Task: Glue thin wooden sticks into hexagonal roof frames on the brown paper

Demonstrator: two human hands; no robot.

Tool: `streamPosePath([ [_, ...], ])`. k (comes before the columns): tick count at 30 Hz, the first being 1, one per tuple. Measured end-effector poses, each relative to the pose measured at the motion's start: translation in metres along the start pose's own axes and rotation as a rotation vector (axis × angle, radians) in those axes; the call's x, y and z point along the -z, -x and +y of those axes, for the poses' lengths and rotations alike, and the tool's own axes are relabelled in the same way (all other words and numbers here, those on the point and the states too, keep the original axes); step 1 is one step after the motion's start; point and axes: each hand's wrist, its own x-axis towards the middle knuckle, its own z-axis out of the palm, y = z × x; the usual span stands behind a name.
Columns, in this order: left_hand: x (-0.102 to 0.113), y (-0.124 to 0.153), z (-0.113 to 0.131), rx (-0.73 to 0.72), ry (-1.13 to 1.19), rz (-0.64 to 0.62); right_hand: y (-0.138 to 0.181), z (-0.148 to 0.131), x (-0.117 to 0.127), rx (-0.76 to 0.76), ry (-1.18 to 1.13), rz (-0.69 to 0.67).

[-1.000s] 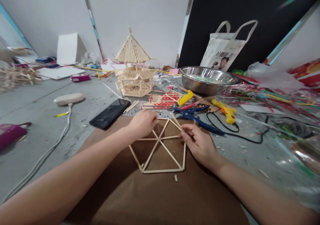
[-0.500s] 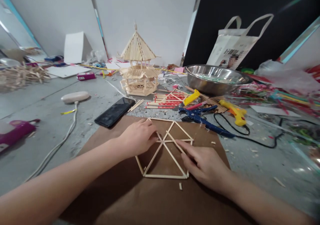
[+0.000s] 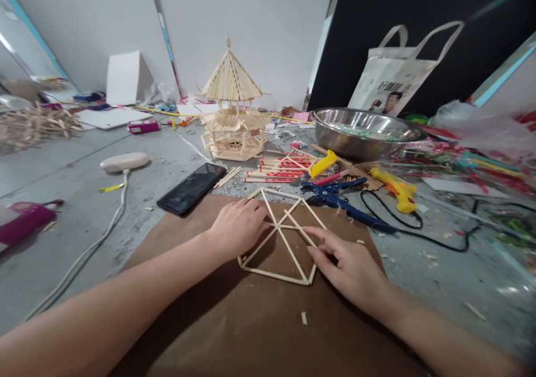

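Note:
A hexagonal frame of thin wooden sticks with spokes meeting at its centre lies on a brown sheet. My left hand is closed over the frame's left side, with its fingertips near the hub. In a pinch between thumb and forefinger, my right hand has a loose wooden stick. That stick slants across the right part of the frame. The frame's left corner is hidden under my left hand, and the right fingers cover part of its right side.
Beyond the sheet stand a stick-built pagoda model and a metal basin. A phone lies left. Blue cutters, a yellow-handled knife and a yellow glue gun with a black cord lie right.
The hexagonal frame has turned and shifted slightly away from me, its near edge now sloping down to the right. Both hands moved with it, and the loose stick stays in my right hand.

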Motion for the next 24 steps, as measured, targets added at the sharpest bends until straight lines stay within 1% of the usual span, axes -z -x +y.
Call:
streamPosePath([
  [5, 0.0, 0.003, 0.001, 0.025, 0.004, -0.041, -0.003, 0.01, 0.0, -0.084, -0.055, 0.06],
  [9, 0.0, 0.007, 0.006, 0.039, -0.01, -0.083, -0.004, 0.016, -0.001, -0.148, -0.153, 0.087],
  [11, 0.001, 0.01, 0.008, 0.024, -0.01, -0.075, -0.004, 0.017, 0.0, -0.181, -0.199, 0.093],
  [13, 0.004, 0.012, 0.005, 0.022, 0.004, -0.04, -0.006, 0.018, 0.001, -0.205, -0.247, 0.098],
  [15, 0.009, 0.012, -0.005, 0.078, 0.017, 0.024, -0.007, 0.02, 0.002, -0.228, -0.297, 0.107],
  [17, 0.012, 0.01, -0.021, 0.205, 0.011, 0.098, -0.009, 0.022, 0.002, -0.261, -0.332, 0.128],
  [18, 0.013, 0.009, -0.03, 0.255, 0.013, 0.109, -0.01, 0.023, 0.002, -0.278, -0.344, 0.141],
  [21, 0.013, 0.003, -0.053, 0.338, 0.061, 0.085, -0.013, 0.025, 0.003, -0.307, -0.376, 0.178],
  [24, 0.008, -0.001, -0.064, 0.38, 0.14, 0.029, -0.014, 0.025, 0.003, -0.319, -0.36, 0.196],
])
